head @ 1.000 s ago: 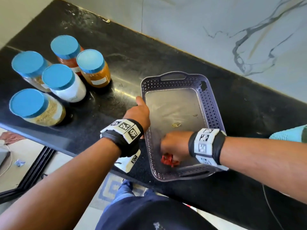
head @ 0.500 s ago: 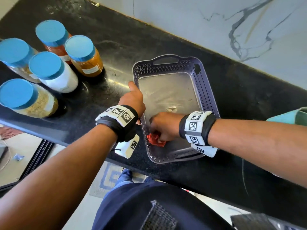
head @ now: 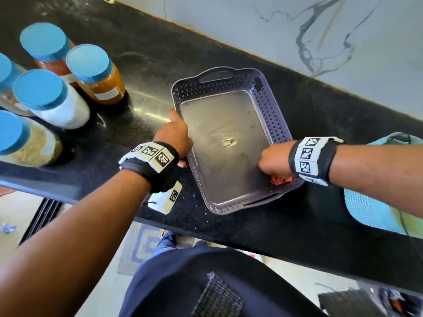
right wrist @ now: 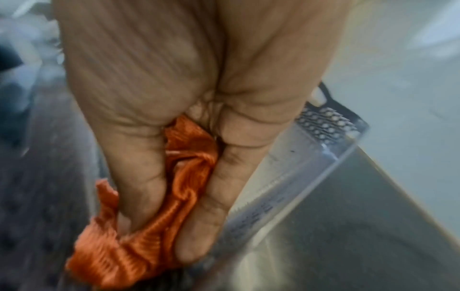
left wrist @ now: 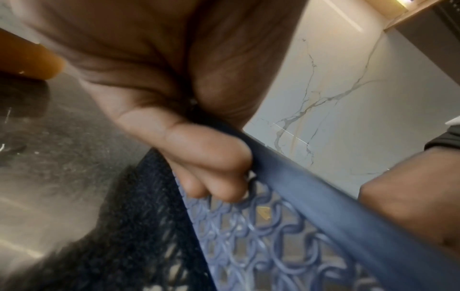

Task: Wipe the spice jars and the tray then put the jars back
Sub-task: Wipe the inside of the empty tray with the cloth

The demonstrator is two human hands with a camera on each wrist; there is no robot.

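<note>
The grey-blue perforated tray lies on the black counter with no jars in it. My left hand grips its left rim, fingers curled over the lattice wall. My right hand clutches a crumpled orange cloth and presses it into the tray's near right corner; the wrist view shows the cloth bunched between thumb and fingers. Several blue-lidded spice jars stand to the left on the counter, among them an orange-filled jar and a white-filled jar. A small yellowish speck sits mid-tray.
A marble wall runs behind the counter. A turquoise mesh item lies at the right, close to my right forearm. The counter's front edge runs just below the tray, with floor beneath.
My right hand has swept the orange cloth across the tray's near end from the left corner to the right corner. The left hand keeps its grip on the left rim.
</note>
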